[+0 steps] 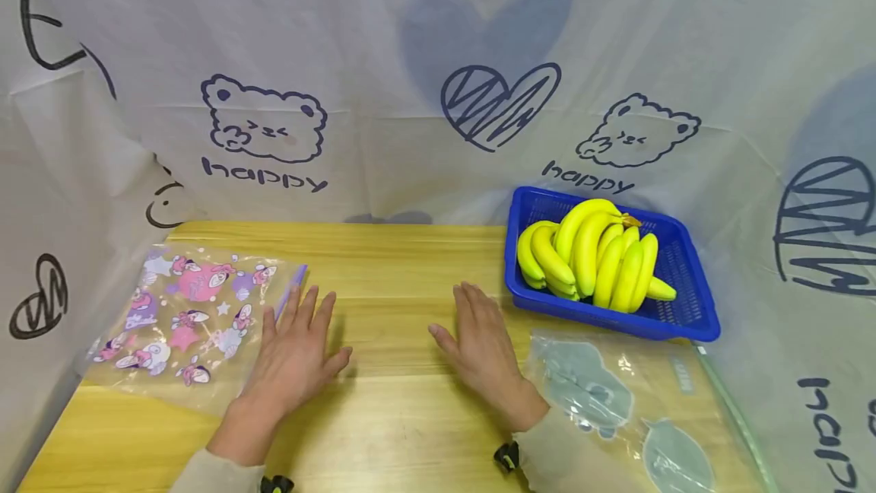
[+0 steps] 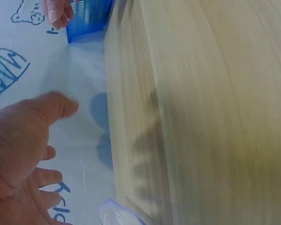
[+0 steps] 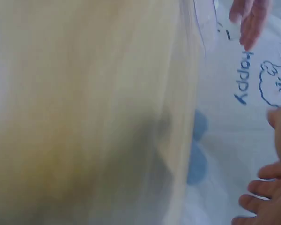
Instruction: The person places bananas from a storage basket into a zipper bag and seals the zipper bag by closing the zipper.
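Both hands lie flat with fingers spread on the wooden table (image 1: pixel 397 265): the left hand (image 1: pixel 294 356) at 7 o'clock touches the cartoon-printed bag (image 1: pixel 185 310), the right hand (image 1: pixel 482 348) at 5. Only the head view shows the bananas (image 1: pixel 591 257) in the blue basket (image 1: pixel 684 318) at 2 o'clock; both wrist views are blurred.

table (image 1: pixel 397 417): yellow wood grain | basket (image 1: pixel 684 310), far right: blue mesh | bananas (image 1: pixel 591 253): yellow | bag (image 1: pixel 185 318), left: clear, pink and purple cartoon figures, stars | bag (image 1: pixel 616 394), near right: clear, grey-green shapes | backdrop (image 1: pixel 383 97): white, navy bears, hearts, "happy"
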Demonstrator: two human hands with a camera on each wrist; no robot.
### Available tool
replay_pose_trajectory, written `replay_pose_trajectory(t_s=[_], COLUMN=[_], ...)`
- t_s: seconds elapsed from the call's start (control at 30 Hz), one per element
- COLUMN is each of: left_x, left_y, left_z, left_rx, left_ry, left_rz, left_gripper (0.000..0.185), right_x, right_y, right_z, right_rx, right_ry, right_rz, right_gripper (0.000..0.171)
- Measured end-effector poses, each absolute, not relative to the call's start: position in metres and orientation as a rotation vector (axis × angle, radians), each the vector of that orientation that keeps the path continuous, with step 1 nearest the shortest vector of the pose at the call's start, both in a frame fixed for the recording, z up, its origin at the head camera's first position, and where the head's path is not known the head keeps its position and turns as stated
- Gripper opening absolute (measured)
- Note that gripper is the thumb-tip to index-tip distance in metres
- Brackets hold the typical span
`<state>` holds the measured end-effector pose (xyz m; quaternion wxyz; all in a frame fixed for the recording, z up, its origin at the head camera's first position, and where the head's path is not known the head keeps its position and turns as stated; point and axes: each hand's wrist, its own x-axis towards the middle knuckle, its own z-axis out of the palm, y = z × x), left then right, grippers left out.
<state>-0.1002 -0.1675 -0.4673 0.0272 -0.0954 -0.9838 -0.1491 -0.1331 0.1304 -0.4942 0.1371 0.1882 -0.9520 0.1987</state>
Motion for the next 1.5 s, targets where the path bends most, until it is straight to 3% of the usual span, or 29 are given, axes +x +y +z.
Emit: replay_pose_trajectory(t_s=[0.2,0.43,1.03,1.5], left_x=[-0.098,-0.1,-0.111,-0.11], left_y=[-0.184,-0.214,-0.243,-0.205], left_z=[-0.469,-0.476,-0.497,-0.504], left_rx=[-0.18,0.011,0.148,0.042], left_ry=[-2.969,-2.955,-3.074,-3.131], left_rz=[-0.645,-0.81,-0.87,-0.885], left_gripper=[0.074,0.077,0.086,0.08], right_x=[-0.124,-0.113,-0.108,-0.11], right_y=[0.102,0.064,0.009,0.009], right_z=[-0.503,-0.505,-0.52,-0.523], right_rx=[0.527,0.473,0.554,0.547], right_ry=[-2.668,-2.802,-2.953,-2.949], right_rz=[1.009,1.389,1.4,1.339], right_gripper=[0.055,0.055,0.053,0.05])
